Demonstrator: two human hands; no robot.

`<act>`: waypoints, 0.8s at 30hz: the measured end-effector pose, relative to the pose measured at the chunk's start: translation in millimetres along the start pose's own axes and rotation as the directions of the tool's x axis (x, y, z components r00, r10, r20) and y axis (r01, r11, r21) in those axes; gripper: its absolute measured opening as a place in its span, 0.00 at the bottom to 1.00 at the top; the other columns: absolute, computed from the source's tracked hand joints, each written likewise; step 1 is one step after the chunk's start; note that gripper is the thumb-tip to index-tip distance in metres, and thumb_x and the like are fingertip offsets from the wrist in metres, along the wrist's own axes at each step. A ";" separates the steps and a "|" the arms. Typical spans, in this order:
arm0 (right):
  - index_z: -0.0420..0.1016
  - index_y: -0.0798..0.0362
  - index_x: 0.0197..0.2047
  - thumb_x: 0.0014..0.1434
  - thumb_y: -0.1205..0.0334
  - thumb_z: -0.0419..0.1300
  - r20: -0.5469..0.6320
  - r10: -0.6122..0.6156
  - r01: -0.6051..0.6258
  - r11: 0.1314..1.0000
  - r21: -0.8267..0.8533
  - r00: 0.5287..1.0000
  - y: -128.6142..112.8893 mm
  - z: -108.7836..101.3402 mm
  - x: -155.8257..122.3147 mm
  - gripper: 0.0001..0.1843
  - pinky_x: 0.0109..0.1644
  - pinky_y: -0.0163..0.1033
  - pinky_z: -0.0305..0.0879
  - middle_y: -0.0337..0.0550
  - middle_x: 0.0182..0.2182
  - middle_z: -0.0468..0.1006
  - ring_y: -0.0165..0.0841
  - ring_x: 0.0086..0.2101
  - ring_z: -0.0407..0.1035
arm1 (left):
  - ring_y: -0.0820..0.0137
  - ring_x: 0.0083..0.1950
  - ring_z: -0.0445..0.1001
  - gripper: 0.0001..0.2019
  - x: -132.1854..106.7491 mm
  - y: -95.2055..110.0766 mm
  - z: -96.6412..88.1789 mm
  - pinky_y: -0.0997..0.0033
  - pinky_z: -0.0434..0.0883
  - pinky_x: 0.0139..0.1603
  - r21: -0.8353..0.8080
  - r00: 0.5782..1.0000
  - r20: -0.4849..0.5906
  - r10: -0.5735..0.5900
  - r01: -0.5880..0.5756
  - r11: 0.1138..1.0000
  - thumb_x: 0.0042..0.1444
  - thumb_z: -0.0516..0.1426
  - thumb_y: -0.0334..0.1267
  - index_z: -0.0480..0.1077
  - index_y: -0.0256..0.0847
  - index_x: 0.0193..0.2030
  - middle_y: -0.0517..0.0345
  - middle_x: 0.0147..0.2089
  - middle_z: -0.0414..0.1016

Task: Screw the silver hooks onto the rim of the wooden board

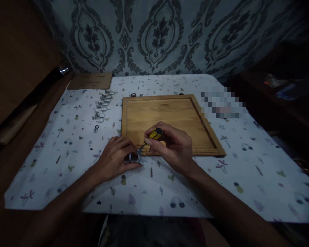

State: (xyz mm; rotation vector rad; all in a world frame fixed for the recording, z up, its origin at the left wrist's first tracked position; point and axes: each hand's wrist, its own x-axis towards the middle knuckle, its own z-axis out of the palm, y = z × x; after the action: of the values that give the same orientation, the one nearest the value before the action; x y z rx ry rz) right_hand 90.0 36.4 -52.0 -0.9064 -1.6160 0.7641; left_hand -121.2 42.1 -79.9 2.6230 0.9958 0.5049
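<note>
A wooden cabinet door (157,111) with a raised frame lies flat on the table. At its near left corner my left hand (115,156) grips a metal hinge (139,156) between thumb and fingers, partly hiding it. My right hand (173,144) is closed around the yellow and black handle of a screwdriver (154,133). The screwdriver slants down to the left, its tip at the hinge. Whether the tip sits in a screw is too small to tell.
More metal hinges (103,104) lie in a row left of the door. A cardboard piece (91,81) rests at the back left of the patterned tablecloth (74,164). A pixelated item (222,103) lies right of the door. A patterned curtain (159,37) hangs behind.
</note>
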 end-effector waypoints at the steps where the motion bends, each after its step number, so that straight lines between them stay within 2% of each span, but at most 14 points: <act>1: 0.76 0.53 0.36 0.60 0.58 0.68 0.005 0.010 -0.010 1.000 -0.006 1.000 -1.3 -0.5 0.9 0.08 0.26 0.33 0.69 0.39 0.29 0.74 0.28 0.26 0.70 | 0.57 0.51 0.74 0.19 0.0 0.0 0.2 0.53 0.68 0.52 0.000 1.000 -0.005 0.003 -0.003 1.000 0.59 0.62 0.55 0.75 0.42 0.47 0.52 0.49 0.78; 6: 0.76 0.53 0.35 0.59 0.54 0.69 0.118 0.037 -0.036 0.999 -0.014 0.992 -9.8 -7.3 6.1 0.12 0.30 0.33 0.71 0.40 0.29 0.79 0.29 0.27 0.72 | 0.58 0.49 0.75 0.19 0.1 -0.1 1.4 0.55 0.68 0.49 -0.006 0.999 -0.046 0.020 -0.020 1.000 0.60 0.62 0.55 0.75 0.42 0.48 0.53 0.47 0.78; 10: 0.75 0.54 0.39 0.61 0.56 0.66 0.209 0.097 -0.114 0.991 0.073 0.973 -10.7 -11.3 7.3 0.10 0.29 0.32 0.72 0.39 0.28 0.78 0.28 0.25 0.73 | 0.57 0.49 0.75 0.20 0.1 -0.6 1.3 0.54 0.68 0.49 -0.013 0.999 -0.035 0.027 -0.027 1.000 0.59 0.62 0.55 0.76 0.42 0.48 0.53 0.47 0.78; 12: 0.74 0.53 0.38 0.60 0.56 0.68 0.171 0.097 -0.110 0.992 0.064 0.980 -8.5 -10.4 6.9 0.10 0.26 0.32 0.70 0.37 0.27 0.76 0.27 0.23 0.71 | 0.57 0.48 0.74 0.20 0.3 -0.7 1.2 0.53 0.68 0.49 -0.010 0.999 -0.027 0.020 -0.021 1.000 0.59 0.61 0.56 0.76 0.42 0.48 0.52 0.46 0.78; 15: 0.71 0.53 0.30 0.56 0.56 0.72 0.061 0.019 -0.017 0.999 -0.031 0.998 -4.5 -6.8 5.6 0.15 0.25 0.32 0.65 0.35 0.23 0.72 0.27 0.23 0.68 | 0.59 0.46 0.74 0.20 0.6 -0.2 1.1 0.55 0.68 0.48 0.006 0.999 -0.038 0.013 -0.013 1.000 0.60 0.61 0.56 0.76 0.42 0.46 0.54 0.43 0.77; 17: 0.70 0.53 0.29 0.55 0.55 0.73 0.038 -0.014 0.016 0.998 -0.063 0.999 -2.7 -4.8 4.5 0.16 0.26 0.32 0.64 0.34 0.23 0.71 0.26 0.24 0.67 | 0.60 0.44 0.73 0.20 0.8 0.4 0.9 0.57 0.68 0.46 0.014 0.999 -0.044 0.022 -0.022 1.000 0.60 0.61 0.56 0.75 0.42 0.47 0.54 0.41 0.76; 24: 0.75 0.53 0.41 0.59 0.57 0.69 0.126 0.072 -0.075 0.997 0.027 0.989 -5.4 -7.0 4.5 0.12 0.31 0.32 0.69 0.39 0.30 0.77 0.29 0.29 0.73 | 0.59 0.46 0.74 0.19 1.1 1.0 0.3 0.56 0.68 0.48 0.003 0.998 -0.053 0.030 -0.029 1.000 0.60 0.61 0.56 0.76 0.43 0.46 0.54 0.44 0.78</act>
State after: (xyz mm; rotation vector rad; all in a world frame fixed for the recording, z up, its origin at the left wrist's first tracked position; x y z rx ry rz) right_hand 95.3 37.7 -43.8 -0.9150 -1.6821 0.9108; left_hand -119.7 42.1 -79.6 2.6430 0.9754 0.5832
